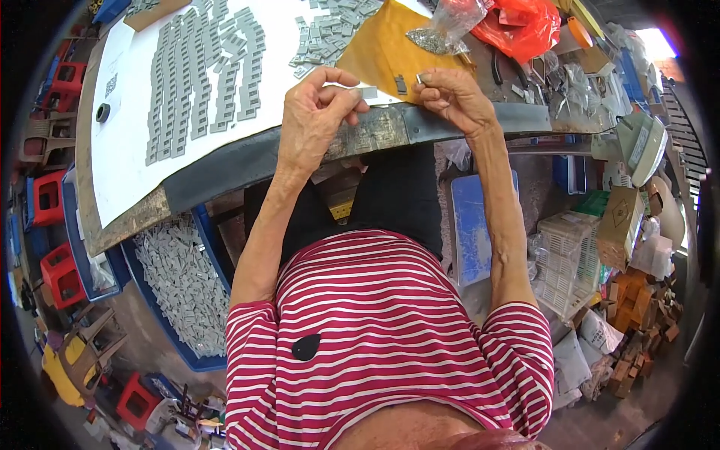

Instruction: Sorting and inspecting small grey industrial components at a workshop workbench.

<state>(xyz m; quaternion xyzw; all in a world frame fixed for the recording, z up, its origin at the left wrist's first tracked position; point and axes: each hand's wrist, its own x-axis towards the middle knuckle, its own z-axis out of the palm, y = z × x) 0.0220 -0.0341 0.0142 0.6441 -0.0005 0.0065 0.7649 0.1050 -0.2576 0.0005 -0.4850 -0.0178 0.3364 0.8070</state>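
My left hand (313, 112) is closed in a pinch near the table's front edge. Between its thumb and finger sits a small flat grey plastic piece (368, 93), pointing right. To the right, my right hand (459, 99) is also pinched, with a tiny light-coloured part (419, 78) at its fingertips; its kind is too small to make out. The two hands are apart. Between them a dark grey piece (401, 85) lies on a yellow-brown sheet (375, 52). Rows of similar grey pieces (202, 82) lie to the left on white paper (124, 142).
A loose heap of grey pieces (330, 34) is at the far side. Right of the sheet are a clear bag of small metal parts (439, 37), a red plastic bag (521, 30) and dark-handled pliers (496, 67). A blue bin (214, 364) full of pieces stands below left.
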